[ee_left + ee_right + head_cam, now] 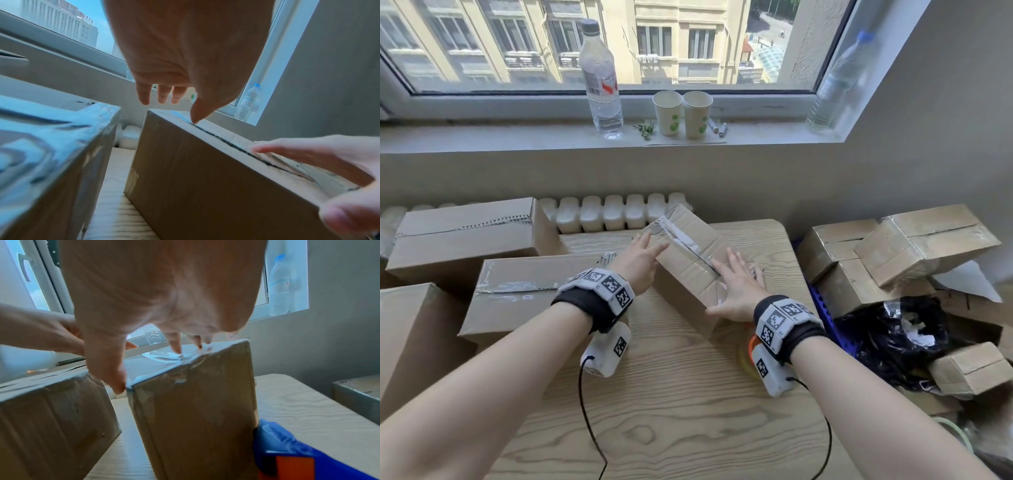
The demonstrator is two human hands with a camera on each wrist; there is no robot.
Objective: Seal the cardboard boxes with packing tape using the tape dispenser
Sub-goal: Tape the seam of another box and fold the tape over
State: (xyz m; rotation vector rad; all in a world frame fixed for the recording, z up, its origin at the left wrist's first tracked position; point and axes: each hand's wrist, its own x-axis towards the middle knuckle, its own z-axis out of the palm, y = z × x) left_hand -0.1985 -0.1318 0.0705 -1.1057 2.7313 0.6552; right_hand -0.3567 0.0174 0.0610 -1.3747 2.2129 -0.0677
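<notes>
At the left of the frame lay a taped box (530,291) on the tabletop (671,394). At centre, the left hand (640,262), its grip apart with fingers straight, rested at the far end of the middle box (688,260). The right hand (736,291), also flat and spread, pressed the tape strip (685,241) near its end. Firm strokes along the seam would likely bond it best. The dispenser (292,456) sat lower right, beside the box.

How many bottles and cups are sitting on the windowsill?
Water bottles: 2
Paper cups: 2
Total: 4
</notes>
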